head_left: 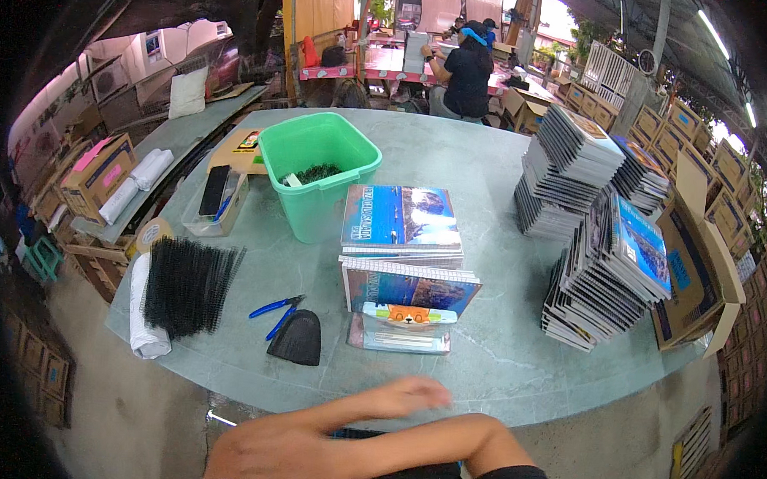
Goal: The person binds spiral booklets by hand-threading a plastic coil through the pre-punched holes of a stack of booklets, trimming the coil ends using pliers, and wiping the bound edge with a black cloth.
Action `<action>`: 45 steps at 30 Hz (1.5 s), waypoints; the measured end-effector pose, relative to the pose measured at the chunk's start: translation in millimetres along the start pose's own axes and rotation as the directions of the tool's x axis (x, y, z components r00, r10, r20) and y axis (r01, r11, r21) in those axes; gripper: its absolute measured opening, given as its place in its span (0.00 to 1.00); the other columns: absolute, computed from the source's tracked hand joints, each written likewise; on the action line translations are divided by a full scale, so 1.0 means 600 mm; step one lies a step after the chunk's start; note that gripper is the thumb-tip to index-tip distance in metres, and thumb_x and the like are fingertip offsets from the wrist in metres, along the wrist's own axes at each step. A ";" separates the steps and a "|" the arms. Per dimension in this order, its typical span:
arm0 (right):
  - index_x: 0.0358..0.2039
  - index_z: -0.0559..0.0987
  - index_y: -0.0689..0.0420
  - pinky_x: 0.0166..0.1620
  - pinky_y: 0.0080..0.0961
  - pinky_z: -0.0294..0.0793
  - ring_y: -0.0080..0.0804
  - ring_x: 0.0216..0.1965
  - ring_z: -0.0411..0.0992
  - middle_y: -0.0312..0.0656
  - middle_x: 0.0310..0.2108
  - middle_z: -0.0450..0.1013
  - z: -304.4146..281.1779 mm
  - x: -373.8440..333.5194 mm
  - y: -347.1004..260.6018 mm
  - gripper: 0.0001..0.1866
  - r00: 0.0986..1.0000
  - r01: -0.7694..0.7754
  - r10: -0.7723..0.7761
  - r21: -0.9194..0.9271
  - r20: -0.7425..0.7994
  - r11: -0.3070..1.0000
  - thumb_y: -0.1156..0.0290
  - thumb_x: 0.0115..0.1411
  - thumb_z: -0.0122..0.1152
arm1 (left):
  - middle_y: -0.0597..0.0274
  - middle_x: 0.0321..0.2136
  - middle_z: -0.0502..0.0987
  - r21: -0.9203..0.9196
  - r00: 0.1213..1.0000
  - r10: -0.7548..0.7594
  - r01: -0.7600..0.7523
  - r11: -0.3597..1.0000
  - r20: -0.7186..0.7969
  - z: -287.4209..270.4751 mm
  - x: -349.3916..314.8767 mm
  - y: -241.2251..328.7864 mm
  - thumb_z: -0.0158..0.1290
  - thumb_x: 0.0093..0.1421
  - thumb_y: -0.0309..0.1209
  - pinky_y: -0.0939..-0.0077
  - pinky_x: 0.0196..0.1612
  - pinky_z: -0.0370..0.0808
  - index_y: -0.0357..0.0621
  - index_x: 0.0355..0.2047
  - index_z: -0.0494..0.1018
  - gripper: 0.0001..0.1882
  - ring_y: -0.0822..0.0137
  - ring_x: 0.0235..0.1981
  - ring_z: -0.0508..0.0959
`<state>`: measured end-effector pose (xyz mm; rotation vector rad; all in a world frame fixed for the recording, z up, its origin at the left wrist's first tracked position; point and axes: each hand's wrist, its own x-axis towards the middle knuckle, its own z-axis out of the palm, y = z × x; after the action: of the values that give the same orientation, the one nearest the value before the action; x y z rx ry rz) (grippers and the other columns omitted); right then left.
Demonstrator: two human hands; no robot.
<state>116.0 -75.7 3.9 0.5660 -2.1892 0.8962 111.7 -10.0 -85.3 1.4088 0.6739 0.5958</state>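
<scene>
My forearms cross at the table's near edge. My left hand [407, 397] points to the right, its fingers smeared by motion; no held thing shows. My right hand [262, 448] lies across my left forearm, its fingers not distinct. Just beyond my left hand are a clear case with an orange animal picture [406, 325] and a spiral notebook [407, 282] standing on edge. A notebook stack [401, 219] with blue covers rises behind them. Blue-handled cutting pliers [281, 308] lie to the left, partly under a black rounded pad [297, 338].
Black spiral coils [192, 288] lie on a white roll [148, 333] at left. A green bin [317, 203] holds dark bits beside a phone [215, 190] on a clear box. Tall notebook piles [598, 272] and an open carton [695, 267] stand right. A person [467, 78] sits behind.
</scene>
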 end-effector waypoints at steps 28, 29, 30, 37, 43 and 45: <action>0.37 0.73 0.59 0.45 0.31 0.64 0.35 0.40 0.67 0.44 0.37 0.70 -0.209 -0.173 -0.001 0.13 0.735 -0.579 0.068 -0.573 -0.674 0.580 0.73 0.49 0.56 | 0.65 0.30 0.73 0.131 0.706 0.192 -0.140 0.981 -0.682 -0.137 -0.077 0.031 0.49 0.60 0.34 0.77 0.41 0.69 0.40 0.35 0.72 0.10 0.74 0.35 0.72; 0.39 0.71 0.61 0.46 0.30 0.63 0.32 0.42 0.67 0.42 0.39 0.70 -0.234 -0.213 0.029 0.15 0.426 -0.707 0.028 -0.313 -0.904 0.634 0.73 0.50 0.59 | 0.62 0.34 0.75 0.103 0.468 0.192 -0.208 0.973 -0.863 -0.176 -0.075 0.011 0.48 0.60 0.34 0.76 0.43 0.69 0.39 0.39 0.71 0.12 0.72 0.38 0.73; 0.40 0.71 0.61 0.43 0.26 0.65 0.31 0.40 0.67 0.44 0.41 0.69 -0.268 -0.237 0.056 0.16 0.297 -0.803 -0.010 -0.255 -0.955 0.539 0.70 0.51 0.61 | 0.60 0.37 0.73 0.067 0.419 0.166 -0.240 0.968 -0.893 -0.194 -0.064 -0.004 0.48 0.60 0.37 0.73 0.47 0.66 0.39 0.43 0.69 0.15 0.70 0.42 0.70; 0.22 0.73 0.59 0.29 0.17 0.60 0.16 0.23 0.61 0.31 0.20 0.67 -0.289 -0.297 0.175 0.13 -0.129 -0.709 0.314 0.309 -0.941 0.634 0.64 0.57 0.58 | 0.46 0.60 0.46 0.129 0.348 0.306 -0.448 0.885 -0.886 -0.135 0.073 -0.020 0.46 0.60 0.49 0.65 0.62 0.44 0.36 0.61 0.38 0.42 0.58 0.62 0.48; 0.17 0.68 0.57 0.24 0.17 0.53 0.14 0.20 0.55 0.28 0.17 0.61 -0.315 -0.300 0.186 0.18 -0.090 -0.681 0.260 0.250 -0.962 0.689 0.61 0.61 0.50 | 0.43 0.62 0.39 0.268 0.348 0.350 -0.264 0.927 -0.869 -0.127 0.086 -0.028 0.46 0.61 0.49 0.65 0.64 0.40 0.35 0.63 0.29 0.47 0.57 0.64 0.43; 0.15 0.64 0.56 0.24 0.18 0.52 0.14 0.20 0.52 0.26 0.16 0.57 -0.329 -0.307 0.193 0.20 -0.085 -0.668 0.268 0.255 -0.960 0.699 0.62 0.63 0.46 | 0.43 0.63 0.39 0.279 0.387 0.362 -0.254 0.926 -0.848 -0.130 0.085 -0.028 0.45 0.61 0.48 0.66 0.64 0.40 0.35 0.63 0.28 0.46 0.57 0.64 0.43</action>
<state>253.7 170.2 -79.0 -0.9710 -1.0370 0.8087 89.2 79.1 -108.9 1.2400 1.3048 1.7205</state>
